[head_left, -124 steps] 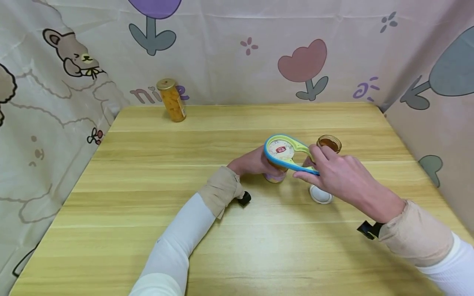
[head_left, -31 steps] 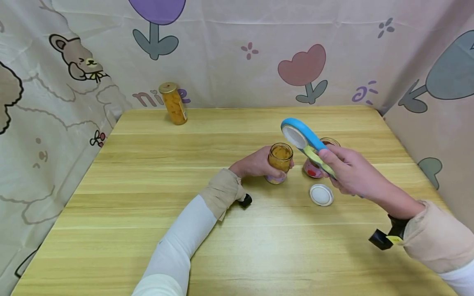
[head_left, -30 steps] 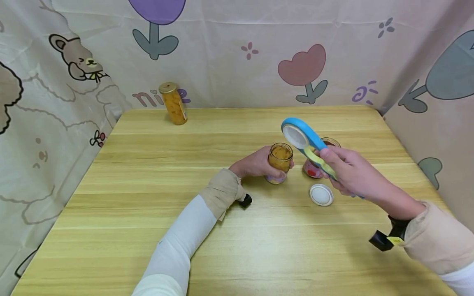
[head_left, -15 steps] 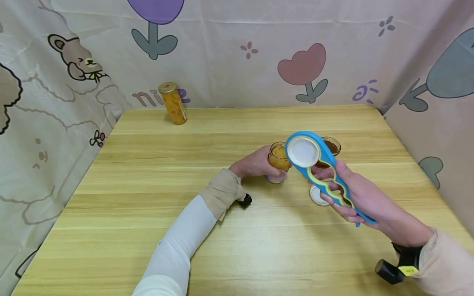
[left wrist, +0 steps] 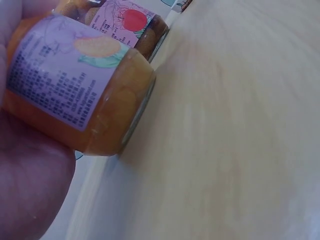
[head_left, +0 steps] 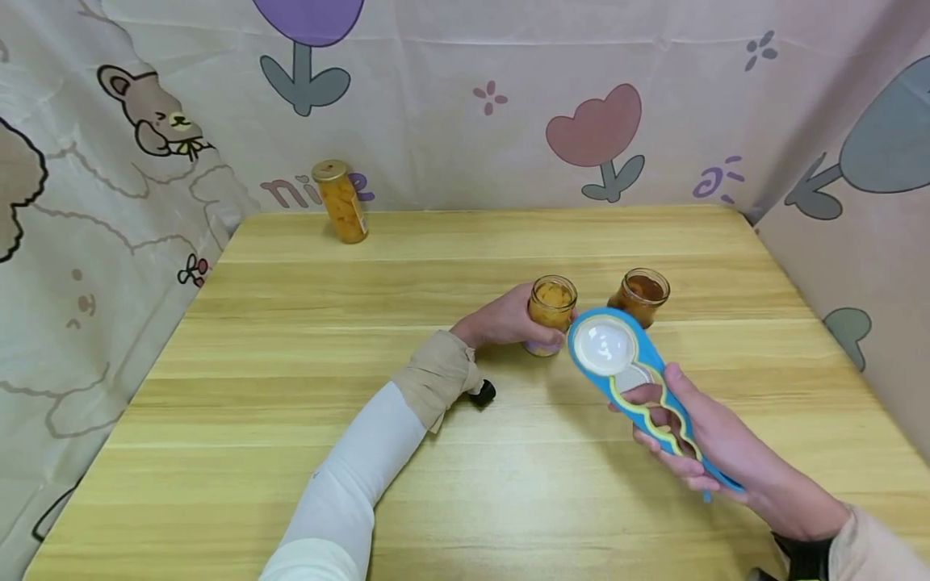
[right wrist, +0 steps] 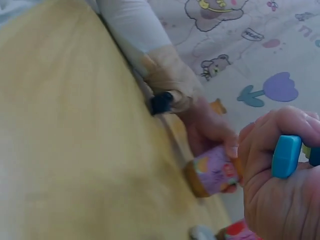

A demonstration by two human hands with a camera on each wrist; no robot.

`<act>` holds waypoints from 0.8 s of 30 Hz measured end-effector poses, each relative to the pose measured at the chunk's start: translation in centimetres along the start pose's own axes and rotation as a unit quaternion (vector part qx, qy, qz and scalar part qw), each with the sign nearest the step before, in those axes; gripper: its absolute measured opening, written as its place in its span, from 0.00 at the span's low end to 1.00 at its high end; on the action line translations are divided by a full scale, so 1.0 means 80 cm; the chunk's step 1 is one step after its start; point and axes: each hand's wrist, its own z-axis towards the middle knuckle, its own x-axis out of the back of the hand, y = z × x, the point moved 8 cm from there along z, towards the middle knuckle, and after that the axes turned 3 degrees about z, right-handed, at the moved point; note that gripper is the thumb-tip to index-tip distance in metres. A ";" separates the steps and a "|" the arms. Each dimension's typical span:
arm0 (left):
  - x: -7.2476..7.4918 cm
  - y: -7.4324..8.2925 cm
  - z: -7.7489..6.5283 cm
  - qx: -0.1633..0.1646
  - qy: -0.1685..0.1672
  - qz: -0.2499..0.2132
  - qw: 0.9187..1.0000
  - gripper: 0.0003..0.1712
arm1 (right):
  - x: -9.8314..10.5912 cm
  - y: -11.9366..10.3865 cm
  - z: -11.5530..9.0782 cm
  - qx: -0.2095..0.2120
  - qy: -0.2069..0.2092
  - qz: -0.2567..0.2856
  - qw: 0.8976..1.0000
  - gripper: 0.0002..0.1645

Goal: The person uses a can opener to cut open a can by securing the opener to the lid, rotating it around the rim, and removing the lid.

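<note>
Filling the far side of your view, the printed cloth [head_left: 450, 129] hangs behind the wooden table [head_left: 254, 363]. Next in size is your opener [head_left: 652, 355]: your right hand [head_left: 734, 440] is curled round its handles, and its round end points far and left, away from your palm. You have just brought it nearer, so both open jar mouths now show in full; a few seconds ago it sat over the top of the yellow jar [head_left: 550, 316]. That suggests the opening of this jar is done. The tall closed jar [head_left: 343, 206] stands at the far left, well apart from both your hands, its cap on. Your left hand [head_left: 503, 320] has thumb and fingers clamped round the yellow jar, which stands upright in that grip, mouth uncovered. To its right, the dark jar [head_left: 641, 300] stands open too, with neither hand on it. The opener's end shows just beside the yellow jar; whether they touch, you cannot tell from here. Smallest are two white lids: the held lid [head_left: 603, 345] sits in the opener's round end, underside showing, and the loose lid [head_left: 631, 378] lies on the table, partly hidden behind the opener.
</note>
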 end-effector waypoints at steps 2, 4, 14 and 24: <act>0.000 -0.001 0.002 -0.009 -0.004 -0.007 1.000 0.29 | 0.000 0.012 -0.001 -0.013 -0.002 0.006 1.000 0.38; 0.000 0.000 0.002 -0.014 -0.004 -0.010 1.000 0.28 | 0.002 0.023 0.000 -0.030 0.009 0.004 1.000 0.37; -0.001 0.012 -0.003 -0.013 0.011 -0.018 1.000 0.26 | 0.019 0.058 0.007 -0.100 0.075 -0.030 0.992 0.44; 0.008 -0.003 0.006 -0.016 0.042 0.014 0.999 0.28 | 0.030 0.074 0.014 -0.134 0.098 -0.024 0.986 0.49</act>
